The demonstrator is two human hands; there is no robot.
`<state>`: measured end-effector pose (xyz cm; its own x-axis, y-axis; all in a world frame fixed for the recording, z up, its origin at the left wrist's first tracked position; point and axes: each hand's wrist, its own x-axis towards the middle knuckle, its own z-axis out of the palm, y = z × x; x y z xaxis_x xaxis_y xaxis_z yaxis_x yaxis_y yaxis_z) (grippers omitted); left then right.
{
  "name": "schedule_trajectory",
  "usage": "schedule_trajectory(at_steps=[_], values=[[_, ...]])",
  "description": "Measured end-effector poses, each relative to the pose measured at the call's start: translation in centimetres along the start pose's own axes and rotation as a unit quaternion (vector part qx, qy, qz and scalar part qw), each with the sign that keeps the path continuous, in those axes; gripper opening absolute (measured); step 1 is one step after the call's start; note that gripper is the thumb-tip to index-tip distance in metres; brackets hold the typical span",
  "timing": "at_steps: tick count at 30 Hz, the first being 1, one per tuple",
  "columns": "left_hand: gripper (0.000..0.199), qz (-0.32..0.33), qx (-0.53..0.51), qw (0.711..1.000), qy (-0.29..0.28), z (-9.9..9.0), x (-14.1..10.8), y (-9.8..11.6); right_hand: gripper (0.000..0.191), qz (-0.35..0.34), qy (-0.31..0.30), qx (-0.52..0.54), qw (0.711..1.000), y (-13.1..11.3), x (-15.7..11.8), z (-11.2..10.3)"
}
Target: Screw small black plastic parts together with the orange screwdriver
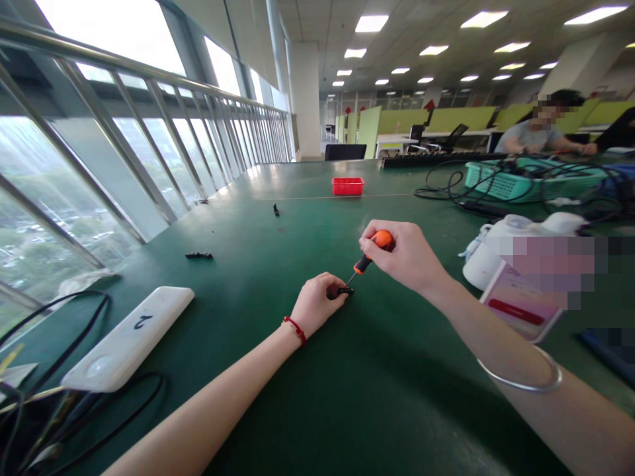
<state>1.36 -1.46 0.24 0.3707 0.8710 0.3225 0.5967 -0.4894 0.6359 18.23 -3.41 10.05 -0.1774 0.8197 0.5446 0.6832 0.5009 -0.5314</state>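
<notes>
My right hand point(404, 250) is closed around the orange and black handle of a screwdriver point(364, 263), which leans down and to the left. Its thin metal shaft runs to a small black part point(343, 291) on the green table point(278, 396). My left hand point(317, 303) pinches that part between thumb and fingers and steadies it against the tabletop. The tip meets the part beside my left fingertips; the exact contact is too small to make out. Two other small black pieces lie farther off, one long piece point(199, 255) at left and one shorter piece point(276, 209) beyond it.
A red tray point(348, 186) stands toward the back. At left lie a white power bank point(131, 337) and black cables point(94, 423). On the right are a white bottle point(489, 248), a pink-white box point(520, 304) and a teal basket point(510, 182) with cables. Another person point(540, 129) sits beyond.
</notes>
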Motion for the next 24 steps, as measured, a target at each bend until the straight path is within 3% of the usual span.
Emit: schedule_trajectory(at_steps=[8, 17, 21, 24], values=[[0.011, 0.004, -0.021, 1.0, 0.001, 0.1, 0.08, -0.33, 0.017, -0.038, -0.05, 0.008, 0.998, -0.36, -0.14, -0.35], [0.012, 0.001, -0.023, 1.0, -0.002, 0.13, 0.07, -0.3, 0.011, -0.012, -0.037, -0.039, 0.998, -0.59, -0.1, -0.56], [0.013, -0.009, -0.035, 0.999, 0.004, 0.19, 0.07, -0.35, 0.027, -0.008, -0.034, -0.052, 0.998, -0.42, 0.08, -0.7], [0.012, -0.012, -0.038, 0.999, 0.003, 0.1, 0.05, -0.22, 0.014, -0.008, -0.03, -0.052, 0.998, -0.42, 0.03, -0.76]])
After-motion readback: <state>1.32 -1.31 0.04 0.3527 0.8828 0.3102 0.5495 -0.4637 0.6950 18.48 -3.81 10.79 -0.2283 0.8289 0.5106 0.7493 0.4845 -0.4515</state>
